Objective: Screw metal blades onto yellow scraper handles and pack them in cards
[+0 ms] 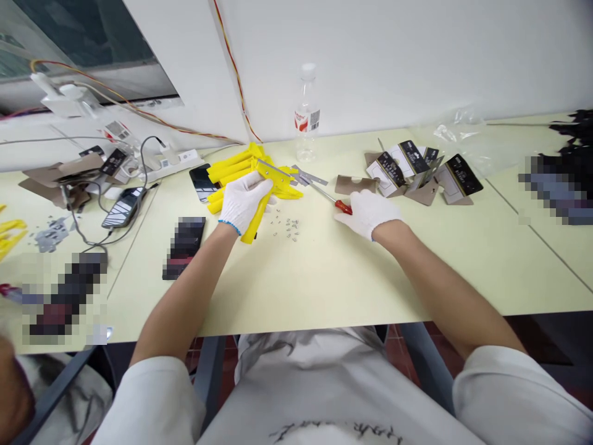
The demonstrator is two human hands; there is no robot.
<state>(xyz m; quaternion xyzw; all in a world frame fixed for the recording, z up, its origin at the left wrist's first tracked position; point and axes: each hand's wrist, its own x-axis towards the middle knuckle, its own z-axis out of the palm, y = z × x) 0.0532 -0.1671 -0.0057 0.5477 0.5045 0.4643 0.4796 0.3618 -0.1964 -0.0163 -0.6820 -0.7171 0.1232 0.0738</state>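
Note:
My left hand [241,203], in a white glove with a blue hem, grips a yellow plastic handle [251,227] with a thin metal strip [272,168] lying along its top end. In my right hand [370,213], also gloved, is a screwdriver [343,207] with a red handle, its shaft directed left toward the yellow part. Whether its tip touches anything is too small to tell. Several more yellow handles [229,167] lie in a pile behind my left hand. Loose metal plates [317,180] rest beside them. Small screws [291,228] are scattered on the table between my hands.
A clear plastic bottle [306,117] stands by the wall. Folded cardboard packaging [407,167] lies at right, near a clear plastic bag [463,139]. Phones [123,207], cables and a white power strip [178,162] occupy the left. Another person's arm [13,389] shows at lower left.

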